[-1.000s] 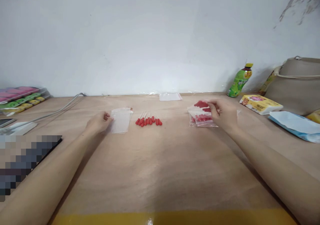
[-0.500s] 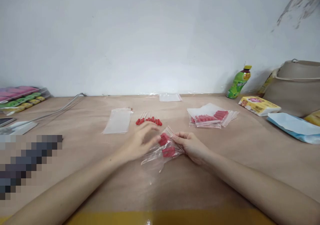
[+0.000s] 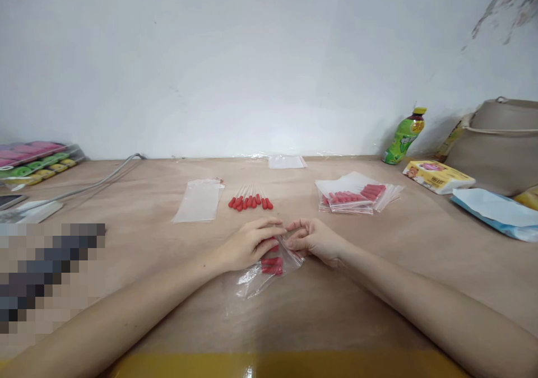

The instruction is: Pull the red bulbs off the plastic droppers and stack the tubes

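Observation:
A clear plastic zip bag (image 3: 252, 281) with red pieces (image 3: 272, 265) inside lies tilted at the table's middle front. My left hand (image 3: 254, 245) is closed on its upper left edge, thumb below and fingers over the top. My right hand (image 3: 315, 241) pinches the bag's right side near the seal strip, its fingertips close to those of my left. My hands partly hide the upper red piece. Just beyond them lies a row of several thin pale sticks with red bulb-like ends (image 3: 251, 201).
Flat clear bags (image 3: 197, 201) lie left of the sticks, another (image 3: 287, 162) by the wall. Filled bags with red pieces (image 3: 353, 196) are piled on the right. Farther right stand a green bottle (image 3: 403, 137), a yellow tissue pack (image 3: 439, 177) and a beige bag (image 3: 496, 148). A grey cable (image 3: 105, 182) crosses the left.
My left hand has moved right and closed on the bag; its fingers were spread before. The bag has shifted slightly left and lower. My right hand still pinches its edge.

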Available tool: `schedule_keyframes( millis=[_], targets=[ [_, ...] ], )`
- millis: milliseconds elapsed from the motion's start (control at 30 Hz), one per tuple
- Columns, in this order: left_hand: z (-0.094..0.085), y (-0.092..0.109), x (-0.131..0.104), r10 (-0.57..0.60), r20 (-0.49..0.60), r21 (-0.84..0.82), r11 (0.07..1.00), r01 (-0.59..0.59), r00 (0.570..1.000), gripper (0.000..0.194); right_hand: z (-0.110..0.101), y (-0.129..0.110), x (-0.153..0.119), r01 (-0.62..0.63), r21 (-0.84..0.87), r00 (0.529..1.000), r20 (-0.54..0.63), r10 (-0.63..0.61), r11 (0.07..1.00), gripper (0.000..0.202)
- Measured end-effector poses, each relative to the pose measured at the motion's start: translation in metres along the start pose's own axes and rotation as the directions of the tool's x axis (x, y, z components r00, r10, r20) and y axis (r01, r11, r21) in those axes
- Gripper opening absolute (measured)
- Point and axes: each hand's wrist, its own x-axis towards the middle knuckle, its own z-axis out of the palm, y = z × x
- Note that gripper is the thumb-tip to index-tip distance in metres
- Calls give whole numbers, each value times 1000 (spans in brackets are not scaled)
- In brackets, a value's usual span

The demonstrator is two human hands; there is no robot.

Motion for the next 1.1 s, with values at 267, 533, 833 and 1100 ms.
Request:
schedule_keyframes(
  millis=[267,533,833,1100],
  targets=[
    [13,-22,1,251,-110,102,965,-241,962,23,5,0,1,29,40,1000,-12,-28,999,44],
    [10,-20,7,214,-33,96,973,-211,976,19,3,-2,1,14,19,999,33,-15,1000,39],
    [7,-14,7,156,14,165,974,-156,988,26,-2,4,3,153,-114,984,109,-141,982,10],
    [5,-19,3,170,10,312,936,-165,985,27,-14,20,8,748,-580,623,451,-639,321,22]
  ],
)
